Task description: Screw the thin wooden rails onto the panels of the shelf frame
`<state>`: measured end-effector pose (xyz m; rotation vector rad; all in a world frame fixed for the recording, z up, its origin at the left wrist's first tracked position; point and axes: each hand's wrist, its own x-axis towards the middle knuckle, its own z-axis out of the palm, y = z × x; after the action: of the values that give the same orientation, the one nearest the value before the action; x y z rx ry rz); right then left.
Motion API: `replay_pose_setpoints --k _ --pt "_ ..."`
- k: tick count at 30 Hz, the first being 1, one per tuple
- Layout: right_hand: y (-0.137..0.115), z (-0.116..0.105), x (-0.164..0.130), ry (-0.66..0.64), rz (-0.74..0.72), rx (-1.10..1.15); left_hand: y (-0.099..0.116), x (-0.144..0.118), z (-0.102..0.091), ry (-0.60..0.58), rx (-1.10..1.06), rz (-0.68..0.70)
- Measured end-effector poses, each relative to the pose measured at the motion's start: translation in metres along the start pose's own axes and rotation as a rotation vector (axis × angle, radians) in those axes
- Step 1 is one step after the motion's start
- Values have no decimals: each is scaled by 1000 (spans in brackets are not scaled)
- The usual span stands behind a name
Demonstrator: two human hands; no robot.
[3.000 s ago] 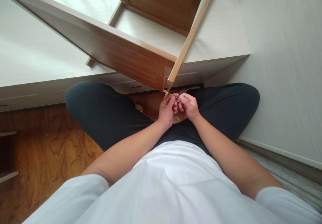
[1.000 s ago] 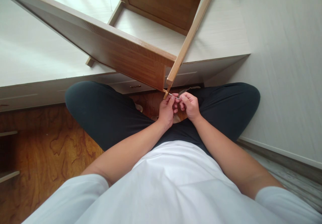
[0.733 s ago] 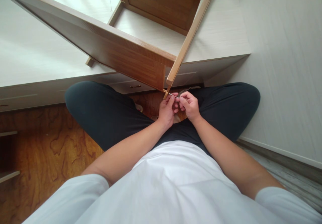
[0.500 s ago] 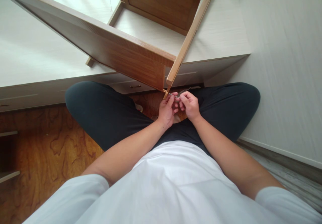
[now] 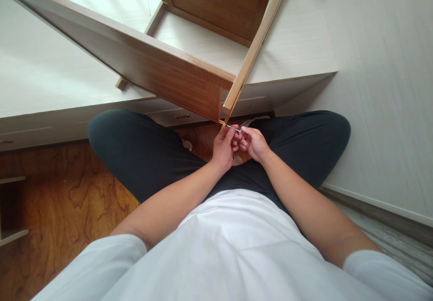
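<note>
Head view: two bare hands are shown close together between bent knees, just in front of a wooden frame.
Left hand (image 5: 223, 150): a thin metal rod (image 5: 238, 130) is pinched between its thumb and fingers, near the lower tip of the frame.
Right hand (image 5: 255, 144): its fingers are curled and its thumb is brought to the rod's right end (whether the rod is clamped there cannot be told).
Rod: it is slanted across the gap between the hands; its left end is pointed at a small foot (image 5: 223, 127), though contact cannot be made out.
Frame: a brown panel (image 5: 176, 73) is set at the left, and its right end is met by a pale bar (image 5: 257, 44), slanted up and away; a second panel (image 5: 216, 8) is seen behind.
Ledge (image 5: 291, 62): the frame is partly rested on this white surface, its near corner jutting over the edge toward the knees.
Below the ledge: a drawer handle (image 5: 181, 116) is seen beside the left knee.
Surroundings: a white wall (image 5: 379, 89) is placed at the right; a brown wooden floor (image 5: 77, 220) is exposed at the left.
</note>
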<state>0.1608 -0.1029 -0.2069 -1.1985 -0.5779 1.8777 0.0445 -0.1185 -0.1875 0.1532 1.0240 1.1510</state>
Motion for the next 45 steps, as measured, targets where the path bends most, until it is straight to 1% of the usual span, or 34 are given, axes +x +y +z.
replay_pose_setpoints --k 4,12,19,23,25,27,29,33,35,39,42,45 --pt "1 1 -1 25 -54 -22 0 -1 1 3 14 -8" --pt "3 -1 -3 74 -251 -129 0 -1 -1 -33 1 1" --pt "2 1 -12 100 -371 -341 1 -1 -1 -44 -41 -17" --pt "3 3 -14 141 -438 -385 0 -1 -1 -64 -66 -17" --pt "3 3 -12 134 -426 -354 0 -1 -2 -70 -70 -12" --pt "2 3 -8 101 -363 -278 0 0 -2 -66 -66 -10" --pt "0 2 -4 47 -244 -171 0 0 -1 -48 -51 -14" --pt "-4 0 1 -76 40 20 1 0 0 -27 -29 -16" --pt "-5 -2 1 -105 110 55 1 0 0 -28 -29 -13" --pt "-4 -3 2 -108 127 93 1 1 -1 -31 -30 -6" --pt "-1 -2 2 -70 80 113 0 1 -1 -31 -20 -3" --pt "1 -2 2 -18 0 71 0 0 -1 -37 -8 -4"
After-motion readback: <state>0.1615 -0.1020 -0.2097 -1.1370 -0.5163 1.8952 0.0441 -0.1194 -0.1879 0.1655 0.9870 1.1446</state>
